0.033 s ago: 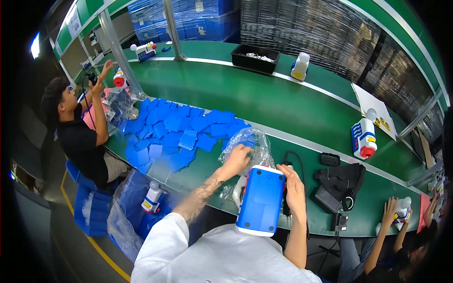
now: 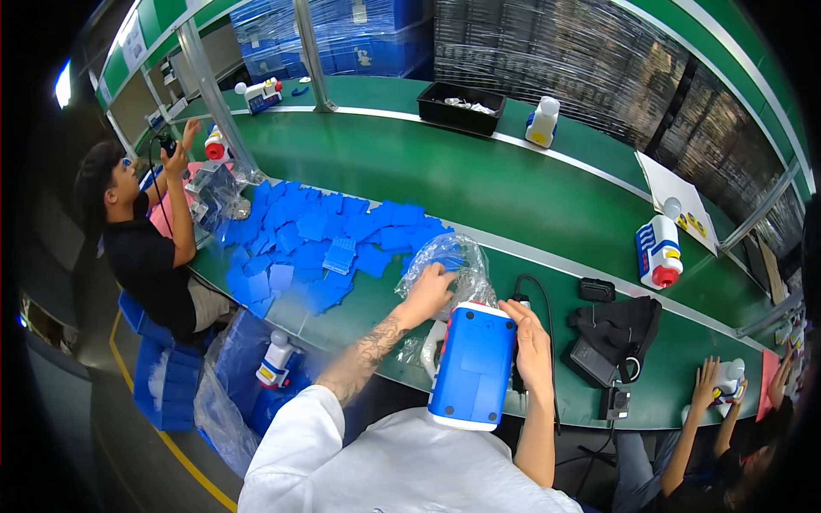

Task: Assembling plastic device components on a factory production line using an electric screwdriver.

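My left hand (image 2: 428, 292) grips a crumpled clear plastic bag (image 2: 446, 255) lying on the green bench (image 2: 385, 308). A blue and white box-shaped device (image 2: 472, 366) stands on end at the bench's near edge, close to my chest. My right hand (image 2: 530, 346) rests against its right side and steadies it, fingers pointing up. The bag sits just behind the device's top, and part of the plastic hangs down to the left of the device.
A heap of blue plastic pieces (image 2: 316, 244) covers the bench to the left. A seated person (image 2: 141, 248) works at the far left; another person's hands (image 2: 714, 385) are at lower right. A black pouch (image 2: 620, 329), black cable (image 2: 534, 286), white-blue-red device (image 2: 658, 252) and black tray (image 2: 457, 107) lie beyond.
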Demonstrator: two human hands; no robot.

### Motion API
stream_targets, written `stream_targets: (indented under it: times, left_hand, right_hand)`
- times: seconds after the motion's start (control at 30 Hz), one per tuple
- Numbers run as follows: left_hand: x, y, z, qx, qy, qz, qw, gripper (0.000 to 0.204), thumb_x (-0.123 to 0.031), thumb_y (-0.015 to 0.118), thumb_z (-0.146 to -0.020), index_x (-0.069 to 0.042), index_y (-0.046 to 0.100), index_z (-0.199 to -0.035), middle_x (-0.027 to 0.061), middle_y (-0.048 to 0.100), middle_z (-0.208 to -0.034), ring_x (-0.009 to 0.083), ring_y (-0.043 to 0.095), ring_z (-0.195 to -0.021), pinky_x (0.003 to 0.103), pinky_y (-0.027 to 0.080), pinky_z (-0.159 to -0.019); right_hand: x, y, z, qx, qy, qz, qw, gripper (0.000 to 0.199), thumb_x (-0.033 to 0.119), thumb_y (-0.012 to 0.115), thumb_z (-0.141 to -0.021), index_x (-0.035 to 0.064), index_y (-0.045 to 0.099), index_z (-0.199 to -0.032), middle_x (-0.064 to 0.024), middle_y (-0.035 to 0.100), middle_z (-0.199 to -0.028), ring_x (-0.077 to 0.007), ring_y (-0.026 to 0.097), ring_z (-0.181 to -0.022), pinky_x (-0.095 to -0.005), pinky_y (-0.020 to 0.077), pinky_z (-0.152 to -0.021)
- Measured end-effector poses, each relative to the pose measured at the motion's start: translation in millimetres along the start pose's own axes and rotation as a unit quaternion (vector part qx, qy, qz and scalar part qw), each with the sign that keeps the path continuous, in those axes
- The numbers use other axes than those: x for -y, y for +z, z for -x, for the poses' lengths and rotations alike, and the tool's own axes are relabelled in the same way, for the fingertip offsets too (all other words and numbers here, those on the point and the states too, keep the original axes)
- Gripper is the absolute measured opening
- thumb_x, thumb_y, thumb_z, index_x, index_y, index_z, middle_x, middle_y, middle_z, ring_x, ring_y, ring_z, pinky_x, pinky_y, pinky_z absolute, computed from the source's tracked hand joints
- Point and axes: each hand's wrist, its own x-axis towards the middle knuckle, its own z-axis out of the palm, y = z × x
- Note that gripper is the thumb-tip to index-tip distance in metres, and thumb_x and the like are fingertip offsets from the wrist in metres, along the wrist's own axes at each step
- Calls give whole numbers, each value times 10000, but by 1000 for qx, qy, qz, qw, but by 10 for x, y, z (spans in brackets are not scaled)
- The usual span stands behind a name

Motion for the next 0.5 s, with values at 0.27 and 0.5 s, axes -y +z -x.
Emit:
stream_targets:
  times: [0.27,0.5]
  left_hand:
    - [-21,85,-15,71,20,-197,978,93,-32,552,-665,-13,613,-733,151,510,-935,314,467,-931,397,430,-785]
    - [56,127,30,-8,39,-108,993,58,0,534,-709,-17,539,-765,147,503,-844,309,502,-869,421,434,-716]
  right_hand:
    - [-511,-167,-121,-174,16,-11,985,397,315,448,-903,1,542,-1128,-208,575,-1055,-307,560,-993,-376,432,-855]
    - [-948,-158,-109,-64,196,360,910,488,300,694,-680,15,485,-1016,-232,589,-882,-408,587,-828,-451,465,-702]
